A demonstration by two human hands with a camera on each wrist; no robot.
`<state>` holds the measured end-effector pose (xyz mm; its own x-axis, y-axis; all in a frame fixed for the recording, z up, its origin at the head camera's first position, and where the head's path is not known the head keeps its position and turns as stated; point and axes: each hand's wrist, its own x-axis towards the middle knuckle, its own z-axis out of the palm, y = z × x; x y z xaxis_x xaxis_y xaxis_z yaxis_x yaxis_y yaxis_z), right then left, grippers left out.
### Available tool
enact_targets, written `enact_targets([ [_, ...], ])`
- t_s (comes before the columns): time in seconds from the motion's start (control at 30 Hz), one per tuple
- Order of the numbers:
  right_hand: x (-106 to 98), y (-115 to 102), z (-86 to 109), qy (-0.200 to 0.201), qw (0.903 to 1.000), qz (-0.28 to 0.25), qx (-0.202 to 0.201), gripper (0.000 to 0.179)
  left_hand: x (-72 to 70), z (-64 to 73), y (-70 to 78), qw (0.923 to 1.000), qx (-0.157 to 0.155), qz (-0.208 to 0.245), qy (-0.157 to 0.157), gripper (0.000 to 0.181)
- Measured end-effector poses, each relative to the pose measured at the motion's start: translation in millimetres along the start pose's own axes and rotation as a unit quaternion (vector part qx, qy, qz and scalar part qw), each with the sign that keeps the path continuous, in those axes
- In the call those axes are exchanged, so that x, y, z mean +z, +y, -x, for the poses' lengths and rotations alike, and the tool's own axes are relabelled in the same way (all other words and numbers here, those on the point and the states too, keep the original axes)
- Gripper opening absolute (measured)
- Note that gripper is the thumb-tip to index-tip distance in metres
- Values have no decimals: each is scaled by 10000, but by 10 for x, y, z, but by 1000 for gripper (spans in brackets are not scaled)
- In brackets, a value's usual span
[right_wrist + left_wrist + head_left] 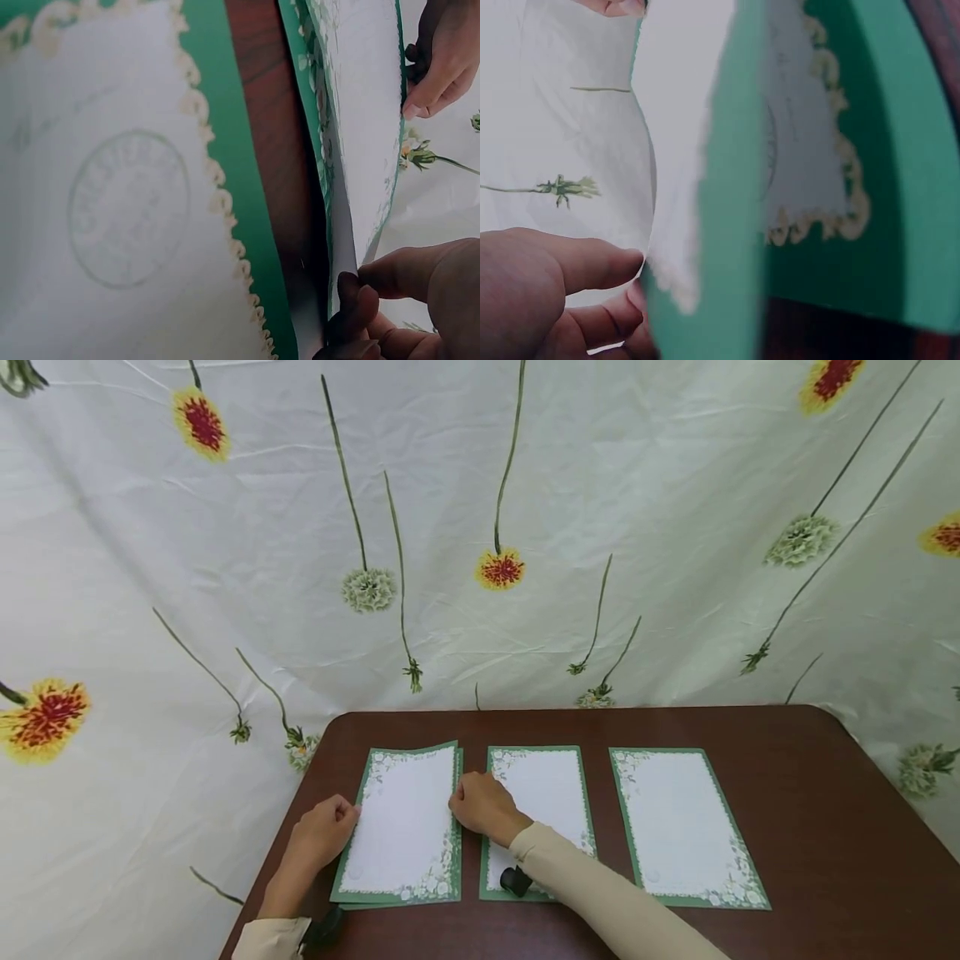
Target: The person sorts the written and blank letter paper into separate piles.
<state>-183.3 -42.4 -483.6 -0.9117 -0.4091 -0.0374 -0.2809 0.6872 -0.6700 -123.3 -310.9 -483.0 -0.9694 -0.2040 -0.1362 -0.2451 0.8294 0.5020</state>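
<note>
A sheet of decorated paper (pixel 408 827), white with a green floral border, is held between both hands at the left of the table. My left hand (pixel 322 831) pinches its left edge, thumb on one face and fingers behind; the left wrist view shows this grip on the bowed sheet (pixel 682 150). On the opposite edge my right hand (pixel 486 807) pinches the paper between thumb and fingertips, as the right wrist view shows. Directly beneath lies another green-bordered sheet (pixel 367 906), mostly covered, with slivers of its edges showing.
A similar sheet (pixel 551 777) lies in the middle, partly under my right forearm, and a third sheet (pixel 690 827) lies to the right. All are on a dark brown table (pixel 832 827). Behind hangs a white flowered cloth (pixel 450 635). Black straps (pixel 516 881) are on both wrists.
</note>
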Motion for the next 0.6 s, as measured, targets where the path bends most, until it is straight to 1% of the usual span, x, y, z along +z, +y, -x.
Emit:
enact_targets([
  [0.27, 28, 18, 5, 45, 9995, 322, 3, 59, 17, 4, 12, 9995, 83, -288, 11, 27],
  [0.43, 35, 22, -3, 73, 9985, 538, 7, 62, 25, 8, 29, 9991, 57, -419, 44, 27],
  [0.6, 38, 27, 7, 155, 9977, 659, -72, 63, 33, 14, 27, 9987, 33, -510, 73, 28],
])
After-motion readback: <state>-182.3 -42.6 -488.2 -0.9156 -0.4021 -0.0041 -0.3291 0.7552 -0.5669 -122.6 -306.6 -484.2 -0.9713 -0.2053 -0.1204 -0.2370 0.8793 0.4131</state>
